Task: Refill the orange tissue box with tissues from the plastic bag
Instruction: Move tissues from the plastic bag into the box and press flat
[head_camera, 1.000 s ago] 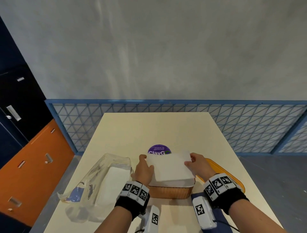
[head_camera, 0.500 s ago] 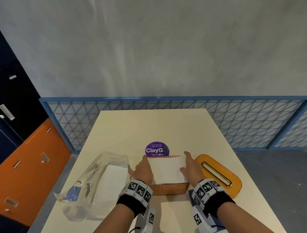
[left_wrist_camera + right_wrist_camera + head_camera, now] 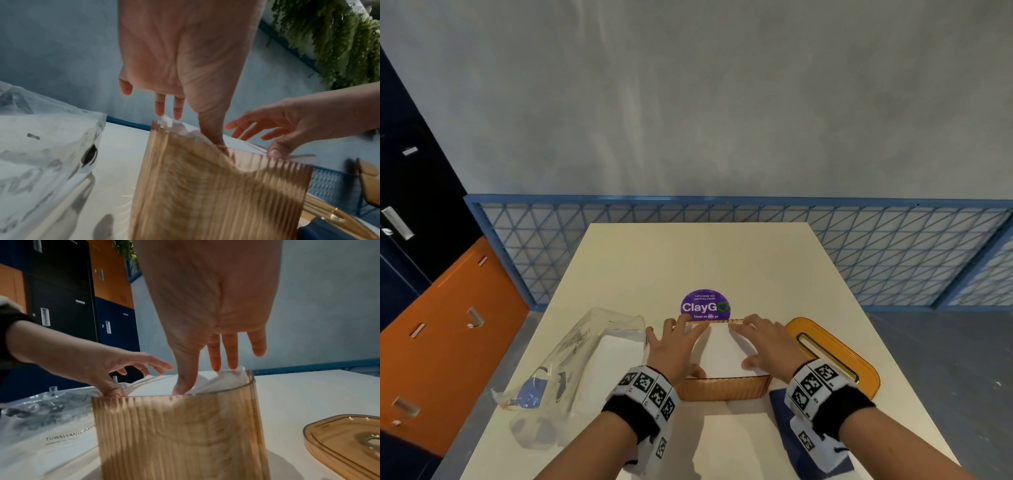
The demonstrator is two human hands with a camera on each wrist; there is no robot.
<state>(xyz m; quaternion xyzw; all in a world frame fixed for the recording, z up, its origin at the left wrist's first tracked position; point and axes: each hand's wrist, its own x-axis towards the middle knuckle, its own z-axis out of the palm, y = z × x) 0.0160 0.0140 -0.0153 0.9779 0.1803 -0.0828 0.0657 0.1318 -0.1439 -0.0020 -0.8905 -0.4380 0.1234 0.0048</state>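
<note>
The ribbed orange tissue box (image 3: 726,390) (image 3: 222,194) (image 3: 180,434) stands open near the table's front, filled with a white tissue stack (image 3: 722,353) (image 3: 218,381). My left hand (image 3: 676,346) (image 3: 185,91) lies spread on the stack's left side, its thumb down at the box's near rim. My right hand (image 3: 765,346) (image 3: 218,340) lies spread on the right side, fingers straight, thumb pressing the tissues at the near edge. The clear plastic bag (image 3: 571,366) (image 3: 45,159) (image 3: 47,418), with more white tissues inside, lies left of the box.
The box's orange lid (image 3: 835,356) (image 3: 345,439) with its slot lies right of the box. A purple round sticker (image 3: 705,306) sits on the table (image 3: 698,260) behind it. A dark blue item (image 3: 780,407) lies at the front right. Blue mesh fencing (image 3: 893,253) lies beyond the table.
The tissue stack, held above the box a second ago, has gone down inside it. Both hands have let go of its ends and now lie flat on top.
</note>
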